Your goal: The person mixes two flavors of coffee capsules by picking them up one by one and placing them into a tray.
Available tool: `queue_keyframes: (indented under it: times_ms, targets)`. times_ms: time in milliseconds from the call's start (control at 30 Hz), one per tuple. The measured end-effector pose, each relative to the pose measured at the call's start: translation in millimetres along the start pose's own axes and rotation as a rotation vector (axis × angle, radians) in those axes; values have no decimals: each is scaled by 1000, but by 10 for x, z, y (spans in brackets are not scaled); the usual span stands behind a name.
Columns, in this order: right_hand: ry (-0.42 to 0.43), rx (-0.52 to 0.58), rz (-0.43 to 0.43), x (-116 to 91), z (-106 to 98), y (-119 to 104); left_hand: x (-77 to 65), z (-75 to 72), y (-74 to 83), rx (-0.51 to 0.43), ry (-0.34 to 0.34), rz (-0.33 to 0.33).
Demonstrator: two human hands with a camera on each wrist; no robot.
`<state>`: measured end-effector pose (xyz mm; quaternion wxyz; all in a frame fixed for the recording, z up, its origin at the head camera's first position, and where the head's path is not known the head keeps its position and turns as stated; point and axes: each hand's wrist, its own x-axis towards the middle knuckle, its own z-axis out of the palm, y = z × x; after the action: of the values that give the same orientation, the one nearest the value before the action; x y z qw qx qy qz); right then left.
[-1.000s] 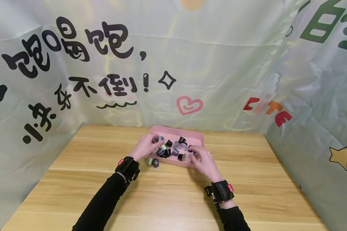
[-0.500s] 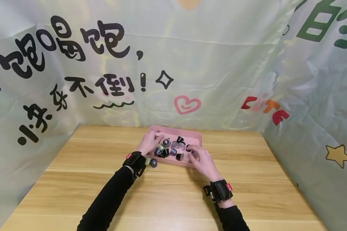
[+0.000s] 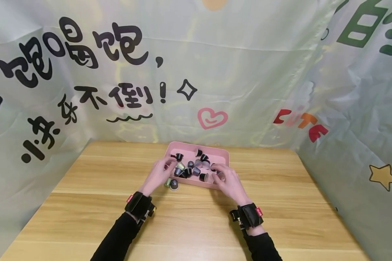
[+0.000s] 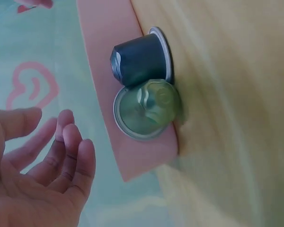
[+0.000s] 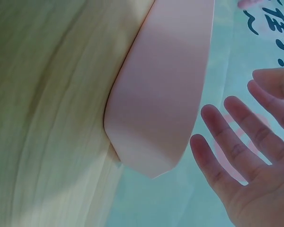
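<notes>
A pink tray (image 3: 215,150) holds several coffee capsules, among them a black one (image 3: 203,177) near the front wall and a pale green one (image 3: 181,165) to the left. My left hand (image 3: 158,174) hovers at the tray's front-left corner, fingers loosely bent and holding nothing in the left wrist view. Just outside the front wall, a green capsule (image 4: 149,111) and a dark blue-grey capsule (image 4: 139,59) stand side by side on the table. Over the front-right corner is my right hand (image 3: 230,181), its fingers relaxed and spread in the right wrist view, with nothing held.
The wooden table (image 3: 196,224) stretches in front of the tray. Behind it and on both sides hangs a printed fabric backdrop (image 3: 248,83).
My left hand let go of a dark capsule inside the tray and drew back toward the front-left. Dark capsules now show at the tray's back and left. The right hand stayed in place.
</notes>
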<state>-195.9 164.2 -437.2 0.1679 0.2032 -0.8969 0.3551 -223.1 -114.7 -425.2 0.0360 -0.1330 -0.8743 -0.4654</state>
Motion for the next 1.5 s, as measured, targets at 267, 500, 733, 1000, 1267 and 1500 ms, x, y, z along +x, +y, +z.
queue_keyframes:
  times_ms: [267, 500, 733, 1000, 1267, 1500]
  targets:
    - [-8, -16, -63, 18, 39, -48, -243, -67, -80, -6, 29, -5]
    - [-33, -13, -67, 12, 134, -108, -347, -56, -125, -3, 39, -33]
    - [-50, -4, -76, 23, 199, -166, -372, -58, -161, 0, 68, -51]
    - [-56, -16, -128, 31, 283, -258, -389, -80, -195, 9, 84, -45]
    - [-149, -56, -234, 50, 474, -505, -396, -75, -182, 6, 82, -52]
    - [-332, -147, -294, 80, 619, -687, -392, -74, -185, -11, 69, -46]
